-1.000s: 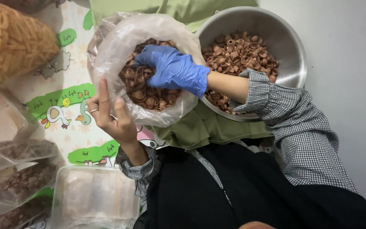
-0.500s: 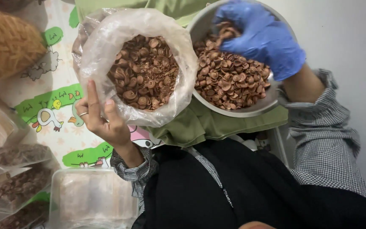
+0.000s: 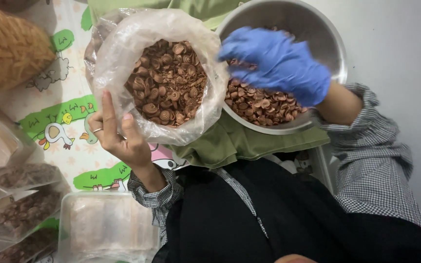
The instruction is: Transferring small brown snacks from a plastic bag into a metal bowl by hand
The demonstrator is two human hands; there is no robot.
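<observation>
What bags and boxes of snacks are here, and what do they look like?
Clear plastic bag: centre, held open by the left hand, full of brown spiral snacks.
Bag of orange stick snacks: top left, bulging.
Clear packs of dark brown snacks: left edge, stacked.
Clear plastic box: bottom left, rectangular, pale contents unclear.
No signs or screens show.

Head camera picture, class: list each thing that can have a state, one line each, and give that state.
Clear plastic bag of brown spiral snacks: open at the top, mostly filled.
Round steel bowl: partly filled with the same snacks.
Left hand: bare, gripping the bag's edge.
Right hand: in a blue glove, blurred, over the bowl.
Clear plastic lidded box: shut.
</observation>
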